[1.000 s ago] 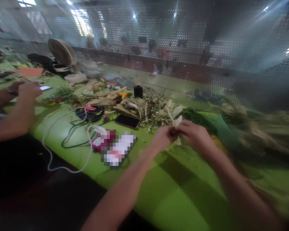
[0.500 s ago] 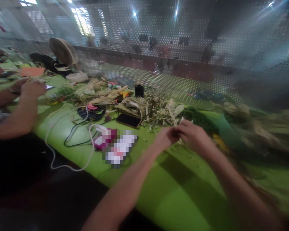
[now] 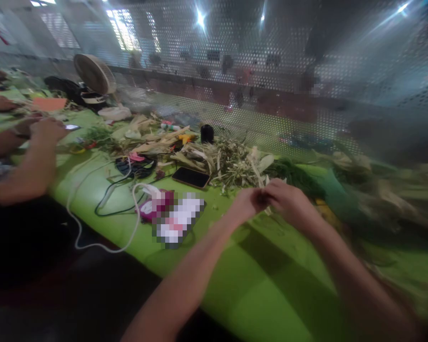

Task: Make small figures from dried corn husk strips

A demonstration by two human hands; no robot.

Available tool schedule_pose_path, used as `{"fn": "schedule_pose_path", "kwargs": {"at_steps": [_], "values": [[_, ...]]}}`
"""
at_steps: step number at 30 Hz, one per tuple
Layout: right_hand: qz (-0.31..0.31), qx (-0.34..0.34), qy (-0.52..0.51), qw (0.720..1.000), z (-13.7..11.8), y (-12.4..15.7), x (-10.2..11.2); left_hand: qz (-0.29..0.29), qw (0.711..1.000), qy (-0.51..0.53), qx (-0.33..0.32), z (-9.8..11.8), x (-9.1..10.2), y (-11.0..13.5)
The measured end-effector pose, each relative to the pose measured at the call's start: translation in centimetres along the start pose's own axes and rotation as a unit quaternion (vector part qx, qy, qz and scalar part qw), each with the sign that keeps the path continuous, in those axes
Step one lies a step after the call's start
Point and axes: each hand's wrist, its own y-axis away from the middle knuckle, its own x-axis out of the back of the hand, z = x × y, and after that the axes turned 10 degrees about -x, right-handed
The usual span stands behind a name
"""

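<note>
My left hand (image 3: 249, 202) and my right hand (image 3: 283, 194) meet above the green table, fingertips pinched together. Both are closed on a small pale, leaf-like piece (image 3: 267, 209); most of it is hidden by the fingers, so I cannot tell its exact kind. Just behind them lies a heap of dried, pale plant strips (image 3: 240, 164) that look like husks. Dark green strands (image 3: 292, 175) lie beyond my right hand. A dark-screened phone (image 3: 190, 177) rests left of my hands, with a second, blurred-out phone-like object (image 3: 180, 221) nearer me.
A magenta pouch (image 3: 157, 205), a white cable (image 3: 109, 249) and a black cup-like object (image 3: 207, 134) are on the green table (image 3: 249, 294). A yellow glue gun (image 3: 186, 138) lies among husks. At left, another person's hands (image 3: 46, 130) hold a phone; a fan (image 3: 94, 75) stands behind.
My hands stay pinched together in nearly the same place, with only slight shifts of the fingers. The other person's hands at left have moved slightly.
</note>
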Motion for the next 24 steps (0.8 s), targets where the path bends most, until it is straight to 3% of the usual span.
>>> {"fn": "schedule_pose_path", "kwargs": {"at_steps": [3, 7, 10, 15, 24], "values": [[-0.002, -0.006, 0.018, 1.0, 0.2, 0.0, -0.2, 0.036, 0.999, 0.018, -0.003, -0.2, 0.1, 0.2], [0.006, -0.008, -0.042, 0.999, 0.4, 0.0, 0.1, 0.077, 0.996, 0.046, 0.005, -0.1, 0.3, 0.6], [-0.002, 0.003, -0.056, 0.998, 0.1, 0.0, 0.3, 0.068, 0.996, 0.047, 0.011, 0.1, 0.5, 0.6], [-0.003, 0.007, 0.016, 1.0, -0.5, 0.3, 0.2, 0.054, 0.998, 0.033, 0.018, 0.2, 0.6, 0.4], [0.005, -0.035, 0.083, 0.996, -0.2, 0.6, 1.4, 0.031, 0.977, 0.211, -0.008, -1.5, 0.4, 0.0]]}}
